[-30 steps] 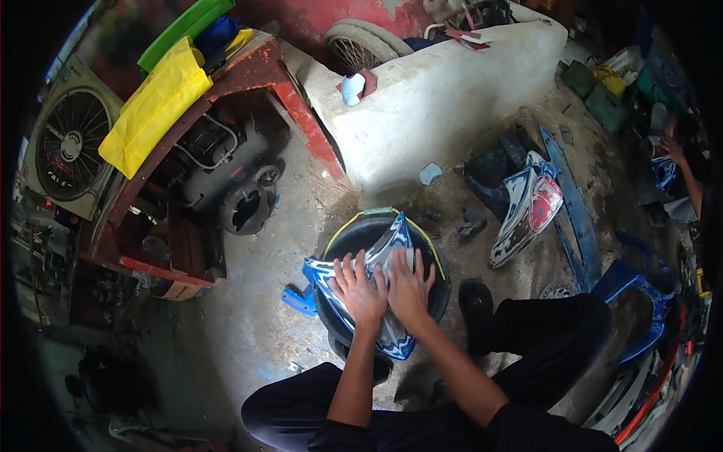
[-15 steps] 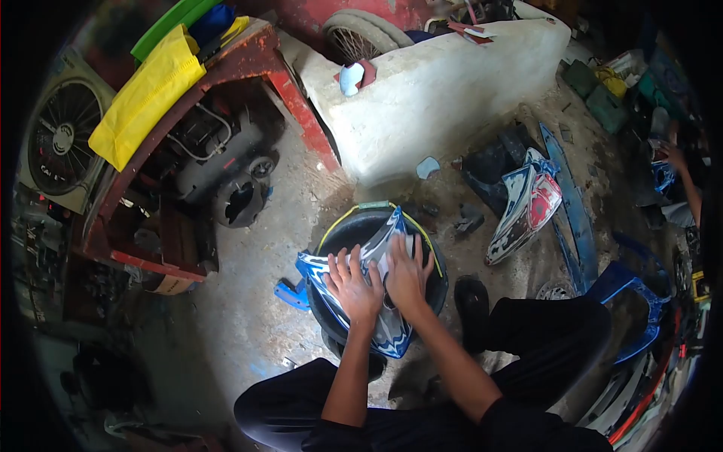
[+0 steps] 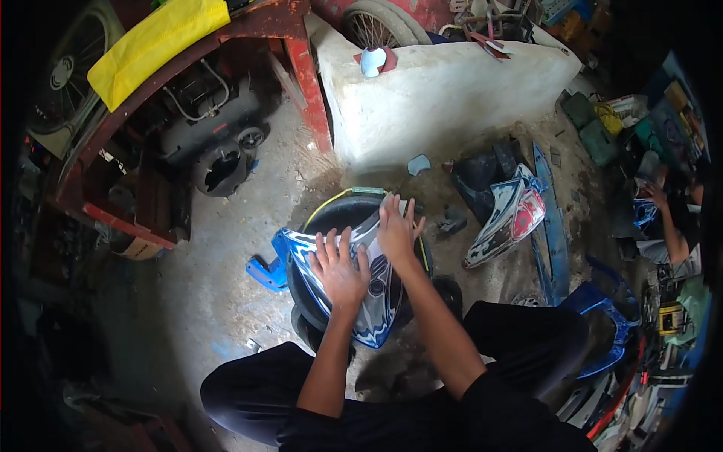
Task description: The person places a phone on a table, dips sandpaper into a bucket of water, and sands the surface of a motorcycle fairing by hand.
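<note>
Pressing down on the painted panel (image 3: 375, 320) seemed to be the step in hand, perhaps for rubbing or for feeling its surface. The panel lay across the mouth of a dark bucket (image 3: 335, 214), with its narrow end pointing to about six o'clock. The left hand (image 3: 343, 275) was flat on it, fingers wide apart; the right hand (image 3: 395, 233) lay toward one o'clock, fingers extended and slightly spread. Whether something thin was under either palm, I could not tell. A next stroke, in my judgement, called for light, even pressure and one palm steadying the panel, because the curved shape could rock on the rim. Toward nine o'clock, a blue piece (image 3: 267, 273) sat just beside the bucket, with bare floor (image 3: 203, 301) beyond it. Room was tighter at four and seven o'clock, where the knees were; a second panel (image 3: 516, 215) lay apart, between two and three o'clock.
</note>
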`<action>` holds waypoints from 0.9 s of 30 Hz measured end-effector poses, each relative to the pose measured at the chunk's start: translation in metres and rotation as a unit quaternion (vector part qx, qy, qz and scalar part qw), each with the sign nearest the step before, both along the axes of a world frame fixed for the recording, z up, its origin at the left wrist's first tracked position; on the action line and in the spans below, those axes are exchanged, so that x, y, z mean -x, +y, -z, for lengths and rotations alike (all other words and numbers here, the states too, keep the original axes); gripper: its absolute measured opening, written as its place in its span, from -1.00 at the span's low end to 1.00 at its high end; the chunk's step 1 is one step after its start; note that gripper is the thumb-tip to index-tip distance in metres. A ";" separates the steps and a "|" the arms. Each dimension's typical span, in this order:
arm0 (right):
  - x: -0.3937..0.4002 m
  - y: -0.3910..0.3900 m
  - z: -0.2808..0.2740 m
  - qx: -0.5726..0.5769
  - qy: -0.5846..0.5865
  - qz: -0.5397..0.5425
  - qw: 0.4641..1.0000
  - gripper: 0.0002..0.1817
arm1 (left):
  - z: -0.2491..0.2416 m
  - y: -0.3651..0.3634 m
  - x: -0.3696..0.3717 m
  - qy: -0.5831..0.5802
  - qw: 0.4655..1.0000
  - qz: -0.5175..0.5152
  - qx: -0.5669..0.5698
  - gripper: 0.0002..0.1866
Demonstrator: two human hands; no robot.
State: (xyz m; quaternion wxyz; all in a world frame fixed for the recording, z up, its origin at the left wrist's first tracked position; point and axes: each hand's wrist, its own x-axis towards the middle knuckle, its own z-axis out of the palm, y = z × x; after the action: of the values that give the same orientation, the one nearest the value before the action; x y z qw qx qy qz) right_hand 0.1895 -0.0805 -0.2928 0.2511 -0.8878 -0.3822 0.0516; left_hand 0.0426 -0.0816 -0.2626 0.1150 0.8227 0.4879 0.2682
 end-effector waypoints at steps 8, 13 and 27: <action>0.056 -0.068 -0.012 0.046 0.015 -0.057 0.997 -0.38 | 0.003 0.002 0.002 -0.017 1.000 0.002 -0.003 -0.49; 0.001 -0.006 -0.006 0.012 0.004 -0.017 1.000 -0.39 | 0.000 0.001 0.003 -0.020 1.000 0.000 0.002 -0.49; 0.000 -0.002 -0.001 -0.030 0.021 -0.039 0.999 -0.41 | -0.003 0.000 0.003 -0.026 1.000 0.000 0.005 -0.50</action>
State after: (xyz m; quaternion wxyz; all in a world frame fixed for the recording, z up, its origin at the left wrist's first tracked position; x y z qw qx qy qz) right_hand 0.1898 -0.0825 -0.2920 0.2832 -0.8630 -0.4127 0.0683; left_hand 0.0397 -0.0813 -0.2600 0.1318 0.8148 0.4859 0.2876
